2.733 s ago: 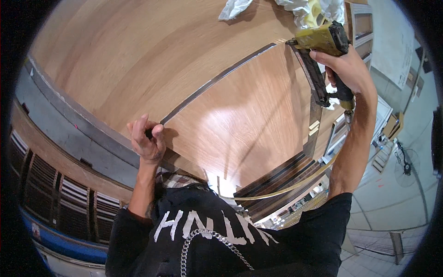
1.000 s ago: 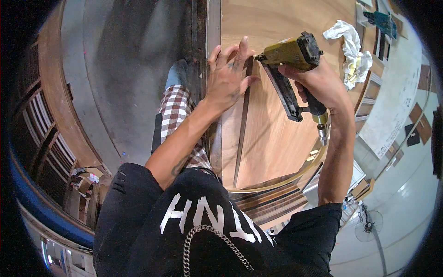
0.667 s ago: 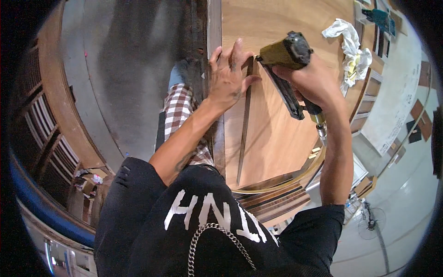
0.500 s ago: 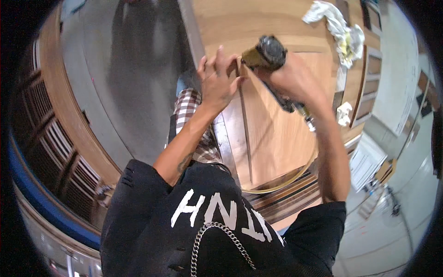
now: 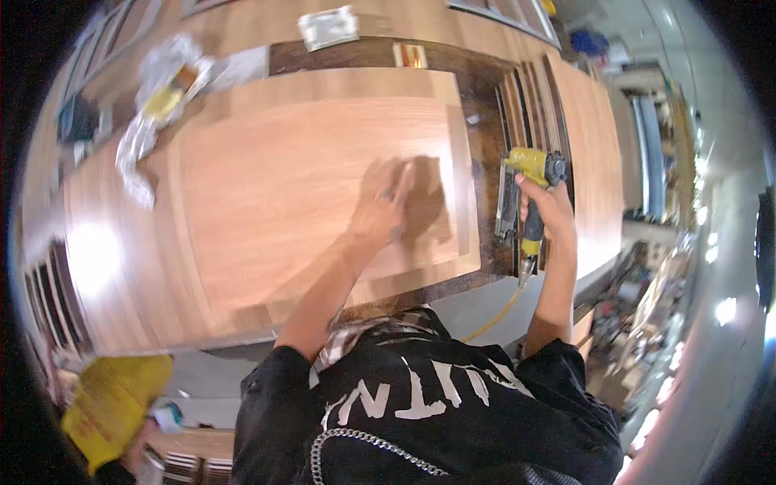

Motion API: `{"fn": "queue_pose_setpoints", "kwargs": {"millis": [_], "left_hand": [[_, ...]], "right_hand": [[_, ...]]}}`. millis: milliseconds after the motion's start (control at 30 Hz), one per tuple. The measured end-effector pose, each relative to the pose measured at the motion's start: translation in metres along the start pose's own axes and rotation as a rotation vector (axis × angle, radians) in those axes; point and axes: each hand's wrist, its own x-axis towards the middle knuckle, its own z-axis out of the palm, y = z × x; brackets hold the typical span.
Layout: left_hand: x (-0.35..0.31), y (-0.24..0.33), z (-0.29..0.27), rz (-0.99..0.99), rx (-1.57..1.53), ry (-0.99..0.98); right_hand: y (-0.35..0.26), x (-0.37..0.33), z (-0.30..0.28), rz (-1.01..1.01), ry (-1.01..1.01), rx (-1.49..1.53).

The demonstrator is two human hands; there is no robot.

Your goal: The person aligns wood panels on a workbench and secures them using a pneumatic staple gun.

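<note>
A yellow and black pneumatic nail gun (image 5: 529,163) is gripped in my right hand (image 5: 551,208), held up beyond the right end of a wooden door panel (image 5: 275,186). From the base of its handle a yellow air hose (image 5: 503,311) curves down toward my body. My left hand (image 5: 383,212) is over the right part of the panel, holding nothing, with at least one finger stretched out. Its shadow falls beside it on the wood. Whether the palm touches the surface I cannot tell.
Stacked wooden panels (image 5: 594,162) stand to the right, past a dark strip of bench. Crumpled clear plastic wrap (image 5: 166,97) lies at the panel's far left. A small white packet (image 5: 327,29) sits behind it. At lower left is a yellow sack (image 5: 117,404).
My view has turned, so the panel now lies crosswise before me. The nail gun has come away from the panel's edge, and my left hand has left that edge for the panel's face.
</note>
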Motion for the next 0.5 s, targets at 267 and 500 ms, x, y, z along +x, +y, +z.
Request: {"fn": "queue_pose_setpoints", "kwargs": {"millis": [267, 500], "left_hand": [[0.161, -0.014, 0.118, -0.17, 0.022, 0.178], [0.165, -0.032, 0.121, -0.287, -0.285, 0.301]], "right_hand": [[0.03, 0.143, -0.03, 0.018, -0.338, 0.174], [0.03, 0.221, 0.022, 0.105, -0.54, 0.176]]}}
